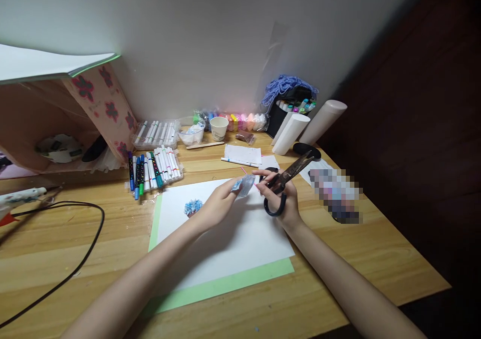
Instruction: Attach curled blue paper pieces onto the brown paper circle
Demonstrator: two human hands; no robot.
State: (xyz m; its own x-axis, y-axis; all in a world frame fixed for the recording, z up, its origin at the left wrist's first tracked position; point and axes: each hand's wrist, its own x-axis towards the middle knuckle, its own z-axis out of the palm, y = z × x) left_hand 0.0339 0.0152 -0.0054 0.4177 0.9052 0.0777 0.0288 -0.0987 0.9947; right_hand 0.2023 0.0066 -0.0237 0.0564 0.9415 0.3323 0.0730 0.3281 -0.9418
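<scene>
My left hand (220, 204) is closed on a small piece of crinkled, bluish clear plastic (246, 185), held above a white sheet (240, 249). To its right, my right hand (283, 199) grips black scissors (287, 174) by the handles, blades pointing up and to the right. The scissors do not touch the plastic. A small cluster of light blue crumpled bits (193, 207) with a brownish base lies on the white sheet, partly behind my left forearm. Under the white sheet is a green sheet (225, 282).
Markers (154, 171) lie left of the sheets, near a fabric-sided box (108, 103). Behind are a paper cup (219, 127), a clear bowl (191, 136) and colored clay packs (240, 121). White rolls (293, 133) stand at the back right. A black cable (93, 244) curves at left.
</scene>
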